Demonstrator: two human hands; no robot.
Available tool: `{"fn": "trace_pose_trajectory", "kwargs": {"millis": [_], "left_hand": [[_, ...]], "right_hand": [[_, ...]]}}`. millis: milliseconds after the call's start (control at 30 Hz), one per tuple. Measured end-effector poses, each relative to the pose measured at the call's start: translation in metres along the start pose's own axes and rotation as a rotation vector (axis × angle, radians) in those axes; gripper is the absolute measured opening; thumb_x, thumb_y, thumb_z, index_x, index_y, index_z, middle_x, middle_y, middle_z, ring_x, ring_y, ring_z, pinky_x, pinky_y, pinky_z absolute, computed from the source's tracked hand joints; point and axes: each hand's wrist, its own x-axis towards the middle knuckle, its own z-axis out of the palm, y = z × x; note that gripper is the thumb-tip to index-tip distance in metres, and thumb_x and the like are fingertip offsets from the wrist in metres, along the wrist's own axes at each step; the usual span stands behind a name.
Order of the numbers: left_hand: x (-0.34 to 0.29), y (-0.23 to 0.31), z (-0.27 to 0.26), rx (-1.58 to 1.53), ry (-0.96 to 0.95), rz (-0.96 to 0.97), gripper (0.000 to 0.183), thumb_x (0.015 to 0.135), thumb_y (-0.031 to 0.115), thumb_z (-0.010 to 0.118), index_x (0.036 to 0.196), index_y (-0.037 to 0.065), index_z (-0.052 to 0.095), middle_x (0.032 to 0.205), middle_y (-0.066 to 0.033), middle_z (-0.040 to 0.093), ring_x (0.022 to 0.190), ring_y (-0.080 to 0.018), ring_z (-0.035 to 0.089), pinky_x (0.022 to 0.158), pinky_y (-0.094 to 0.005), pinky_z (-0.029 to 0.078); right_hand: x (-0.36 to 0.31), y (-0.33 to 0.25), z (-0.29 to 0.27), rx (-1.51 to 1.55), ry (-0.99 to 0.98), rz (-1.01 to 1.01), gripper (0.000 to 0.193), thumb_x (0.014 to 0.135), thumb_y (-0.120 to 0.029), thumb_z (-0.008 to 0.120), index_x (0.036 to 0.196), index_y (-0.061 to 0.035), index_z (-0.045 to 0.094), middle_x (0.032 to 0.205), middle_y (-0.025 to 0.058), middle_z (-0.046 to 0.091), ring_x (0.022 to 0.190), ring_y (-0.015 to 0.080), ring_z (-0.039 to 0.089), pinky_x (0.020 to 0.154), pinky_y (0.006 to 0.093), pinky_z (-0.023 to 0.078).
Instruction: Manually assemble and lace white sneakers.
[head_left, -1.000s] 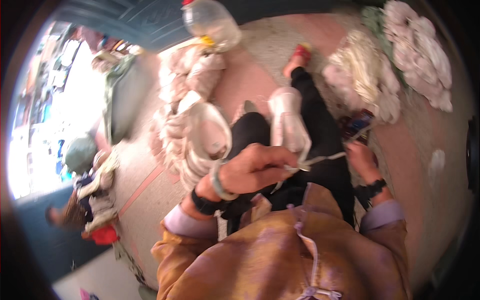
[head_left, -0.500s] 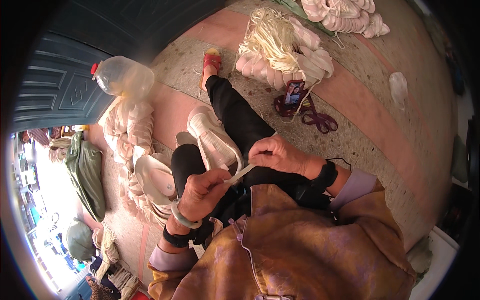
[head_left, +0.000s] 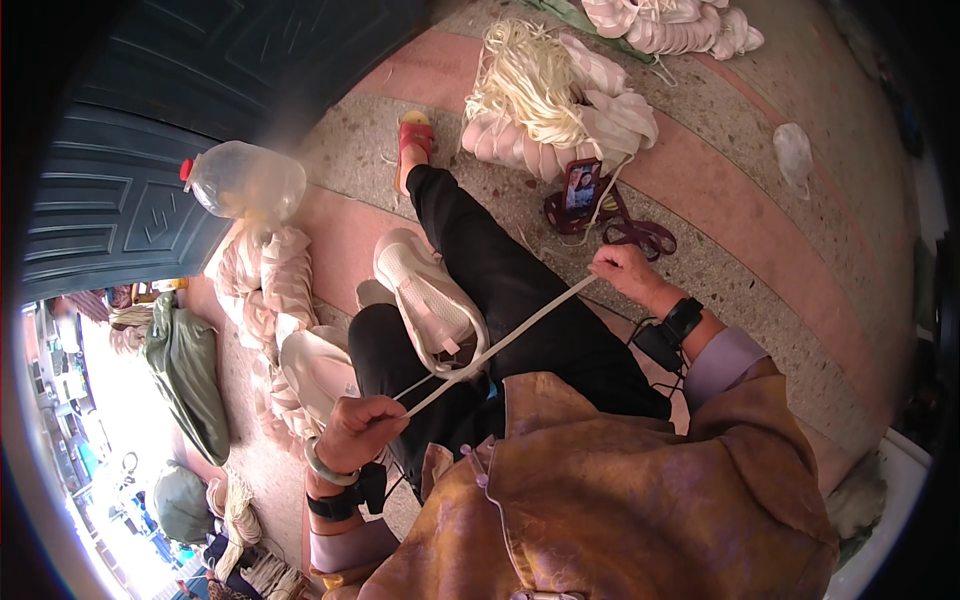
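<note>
A pale shoelace (head_left: 530, 320) runs taut and slanting between my two hands. My left hand (head_left: 358, 432) pinches it low on the left, where a second strand also meets the fingers. Higher up on the right, my right hand (head_left: 630, 272) grips the other end between thumb and fingers. Behind the lace, a whitish-pink mesh shoe upper (head_left: 428, 305) rests on my lap against the black trousers. Its opening faces me, close to where the lace crosses. Another pale shoe piece (head_left: 318, 368) lies left of my knee.
Beyond my foot lies a bundle of shoe uppers topped by cream laces (head_left: 530, 85). A phone (head_left: 580, 187) stands before it, beside a dark purple strap (head_left: 640, 238). At left are a large clear bottle (head_left: 246, 180), stacked uppers (head_left: 262, 270) and a green sack (head_left: 185, 375).
My hands have drawn apart, the right going up and right, the left down and left. The shoelace between them now shows as a long, straight stretch.
</note>
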Motion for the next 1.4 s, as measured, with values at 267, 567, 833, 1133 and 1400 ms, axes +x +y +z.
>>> {"fn": "trace_pose_trajectory", "kwargs": {"millis": [267, 567, 833, 1133, 1400], "left_hand": [[0.039, 0.005, 0.035, -0.052, 0.182, 0.093, 0.002, 0.079, 0.001, 0.059, 0.08, 0.0, 0.06, 0.059, 0.0013, 0.051, 0.055, -0.0033, 0.044, 0.048, -0.0205, 0.035], [0.078, 0.008, 0.054, -0.052, 0.286, 0.322, 0.01, 0.077, 0.003, 0.061, 0.086, -0.001, 0.062, 0.062, -0.0058, 0.06, 0.061, -0.0025, 0.052, 0.054, -0.0216, 0.043], [0.062, -0.019, 0.041, 0.022, 0.277, 0.142, 0.007, 0.079, 0.006, 0.061, 0.078, 0.0, 0.062, 0.059, 0.0027, 0.054, 0.055, -0.0023, 0.046, 0.047, -0.0195, 0.036], [0.069, -0.017, 0.047, 0.078, 0.307, 0.212, 0.007, 0.076, 0.006, 0.063, 0.077, -0.001, 0.061, 0.056, -0.0064, 0.056, 0.052, -0.0066, 0.051, 0.048, -0.0238, 0.04], [0.082, -0.011, 0.046, 0.321, 0.444, 0.373, 0.005, 0.075, 0.002, 0.062, 0.079, -0.001, 0.061, 0.063, -0.0118, 0.06, 0.058, -0.0148, 0.06, 0.052, -0.0262, 0.044]], "right_hand": [[0.027, -0.064, 0.048, -0.206, 0.09, -0.558, 0.01, 0.074, -0.016, 0.062, 0.077, -0.0073, 0.058, 0.087, 0.0098, 0.058, 0.079, 0.0287, 0.057, 0.068, 0.0371, 0.046], [0.011, -0.167, 0.089, 0.311, -0.488, -0.374, 0.028, 0.083, -0.024, 0.06, 0.101, -0.0025, 0.057, 0.069, 0.0126, 0.06, 0.065, 0.0186, 0.061, 0.06, 0.0292, 0.045], [0.021, -0.143, 0.09, 0.25, -0.35, -0.343, 0.013, 0.076, -0.018, 0.062, 0.076, -0.0044, 0.062, 0.063, 0.0117, 0.06, 0.06, 0.0249, 0.061, 0.056, 0.0311, 0.045], [0.027, -0.149, 0.102, 0.033, -0.095, -0.562, 0.013, 0.073, -0.012, 0.058, 0.085, -0.0076, 0.06, 0.084, 0.0116, 0.061, 0.071, 0.0321, 0.06, 0.061, 0.0386, 0.048], [0.03, -0.161, 0.111, 0.18, -0.367, -0.487, 0.013, 0.075, -0.017, 0.06, 0.08, -0.0053, 0.062, 0.069, 0.0164, 0.06, 0.068, 0.0332, 0.06, 0.061, 0.0386, 0.047]]}}
